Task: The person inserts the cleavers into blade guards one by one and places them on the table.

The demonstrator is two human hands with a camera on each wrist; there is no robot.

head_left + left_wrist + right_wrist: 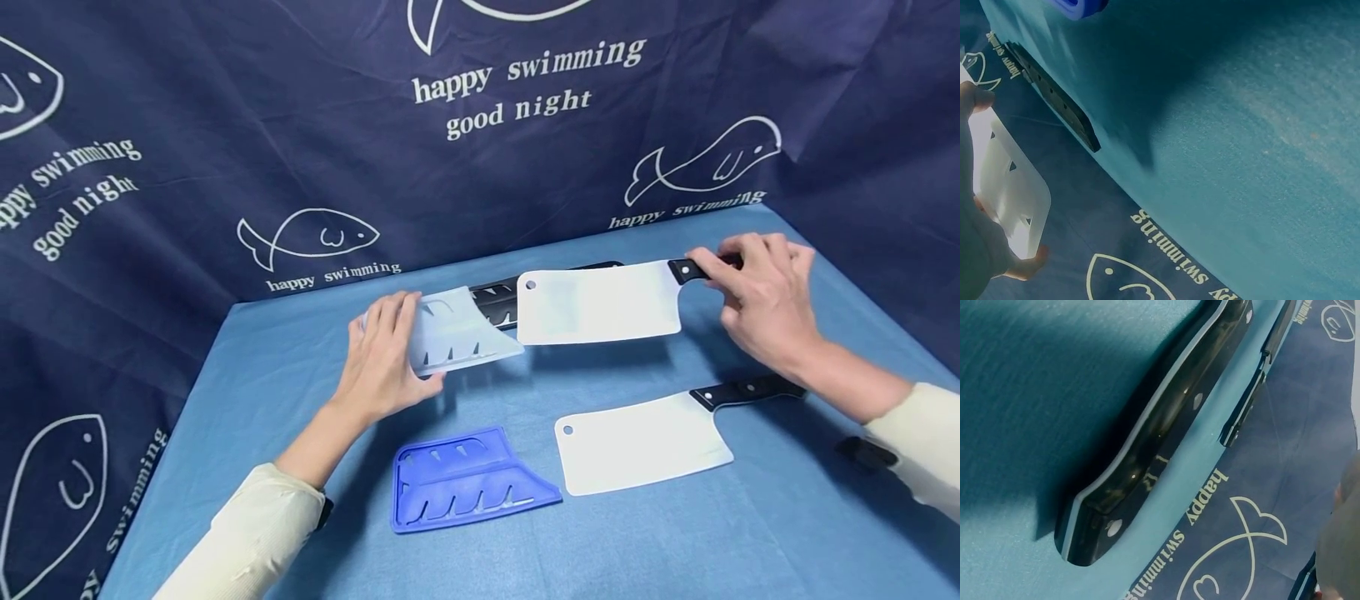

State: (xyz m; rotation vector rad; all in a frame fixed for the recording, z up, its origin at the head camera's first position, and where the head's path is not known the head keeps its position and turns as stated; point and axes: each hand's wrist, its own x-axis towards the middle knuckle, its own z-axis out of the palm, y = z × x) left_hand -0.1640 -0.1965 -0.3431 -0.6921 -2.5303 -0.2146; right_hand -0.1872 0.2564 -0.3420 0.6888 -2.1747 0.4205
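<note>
In the head view my left hand [381, 360] grips a translucent white blade sheath [450, 329] by its closed end, thumb below and fingers over the top. The right hand [772, 304] holds a cleaver [600, 304] by its black handle, its pale blade pointing left. The blade's front edge meets the sheath's open end in this view. Both are raised over the table. In the left wrist view the white sheath [1010, 169] shows small slots, with fingers around it. The right wrist view catches only part of the hand [1342, 540] at the right edge.
A second cleaver [645, 442] lies on the blue cloth [300, 400], below the held one, handle to the right. Left of its blade lies a blue sheath [472, 479]. Behind the held things is a black sheath [498, 300], partly hidden. A dark printed curtain [525, 183] hangs behind.
</note>
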